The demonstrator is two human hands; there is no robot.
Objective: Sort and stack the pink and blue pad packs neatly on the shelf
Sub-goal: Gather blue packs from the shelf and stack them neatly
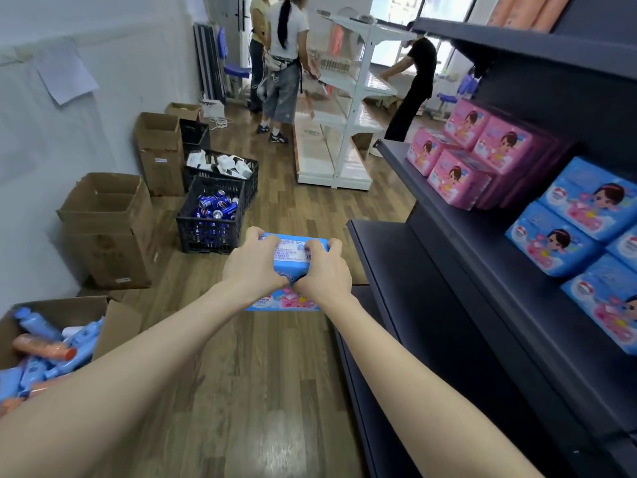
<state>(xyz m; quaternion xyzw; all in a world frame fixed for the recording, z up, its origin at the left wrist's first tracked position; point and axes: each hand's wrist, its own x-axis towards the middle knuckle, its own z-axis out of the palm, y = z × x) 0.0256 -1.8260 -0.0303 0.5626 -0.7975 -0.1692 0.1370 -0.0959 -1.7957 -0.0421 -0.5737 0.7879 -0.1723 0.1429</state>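
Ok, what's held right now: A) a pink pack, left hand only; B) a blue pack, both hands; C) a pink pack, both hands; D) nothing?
B: the left hand and right hand both grip a blue pack, held out over the floor beside the shelf.

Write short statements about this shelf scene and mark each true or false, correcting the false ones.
1. The left hand and the right hand together grip one blue pad pack. True.
2. That pack already lies on the dark shelf. False: it is held in the air beside it.
3. The pink pad packs sit farther along the shelf than the stacked blue packs. True.
4. The black crate contains pink packs. False: it contains blue drink cans.
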